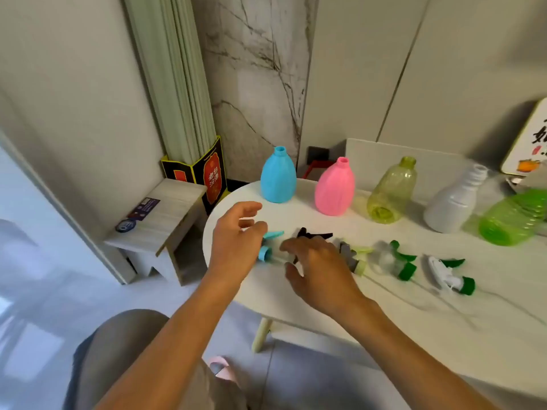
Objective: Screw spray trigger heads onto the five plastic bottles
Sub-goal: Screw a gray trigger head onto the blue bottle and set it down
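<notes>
Spray trigger heads (407,263) lie below uncapped bottles (278,176); left hand (233,244) and right hand (318,269), fingers spread, empty, reach for blue head (268,247).

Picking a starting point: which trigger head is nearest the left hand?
The blue trigger head, leftmost in the row, right at the left hand; the others lie farther right.

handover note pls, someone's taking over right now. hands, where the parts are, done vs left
Left hand: open, over the blue trigger head at the table's left end, holding nothing.
Right hand: open, fingers spread beside it, partly covering the black trigger head.
Bottles in the back row, all uncapped: blue, pink, yellow-green, white, bright green.
Five trigger heads lie loose in the front row.
Done: none. Left: all five.
</notes>
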`<state>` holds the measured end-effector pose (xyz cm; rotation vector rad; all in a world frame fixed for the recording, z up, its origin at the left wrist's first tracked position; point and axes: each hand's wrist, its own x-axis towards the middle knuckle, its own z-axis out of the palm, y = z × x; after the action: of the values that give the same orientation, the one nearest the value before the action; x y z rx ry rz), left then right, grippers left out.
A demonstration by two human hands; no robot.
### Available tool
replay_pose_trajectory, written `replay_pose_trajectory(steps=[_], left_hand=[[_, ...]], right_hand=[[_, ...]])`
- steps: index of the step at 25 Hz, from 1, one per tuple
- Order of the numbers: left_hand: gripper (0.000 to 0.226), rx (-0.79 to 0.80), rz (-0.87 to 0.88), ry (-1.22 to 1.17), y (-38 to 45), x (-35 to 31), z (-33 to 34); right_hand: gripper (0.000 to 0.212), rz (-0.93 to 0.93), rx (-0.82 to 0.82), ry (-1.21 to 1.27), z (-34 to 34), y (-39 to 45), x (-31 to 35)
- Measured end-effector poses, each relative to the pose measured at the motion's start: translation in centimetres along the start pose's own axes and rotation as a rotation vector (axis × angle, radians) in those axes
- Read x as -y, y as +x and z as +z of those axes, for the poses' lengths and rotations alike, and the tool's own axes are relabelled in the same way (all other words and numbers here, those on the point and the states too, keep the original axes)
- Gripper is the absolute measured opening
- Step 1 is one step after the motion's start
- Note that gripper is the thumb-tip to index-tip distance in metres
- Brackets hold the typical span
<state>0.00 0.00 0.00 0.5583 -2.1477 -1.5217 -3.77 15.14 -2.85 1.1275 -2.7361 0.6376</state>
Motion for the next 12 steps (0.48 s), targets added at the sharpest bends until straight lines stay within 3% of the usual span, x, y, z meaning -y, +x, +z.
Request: replay_pose_trajectory(steps=[5, 12], left_hand=[[0.027, -0.062, -0.134, -0.127, 0.3, 0.9, -0.9], [0.03, 0.008, -0.138, -0.187, 0.6, -0.3, 0.6]], right_hand=[[0.049, -0.051, 0.18, -0.424, 3.6, 4.3, 2.2], [0.042, 0.007, 0.11, -0.385, 5.7, 5.4, 1.5]])
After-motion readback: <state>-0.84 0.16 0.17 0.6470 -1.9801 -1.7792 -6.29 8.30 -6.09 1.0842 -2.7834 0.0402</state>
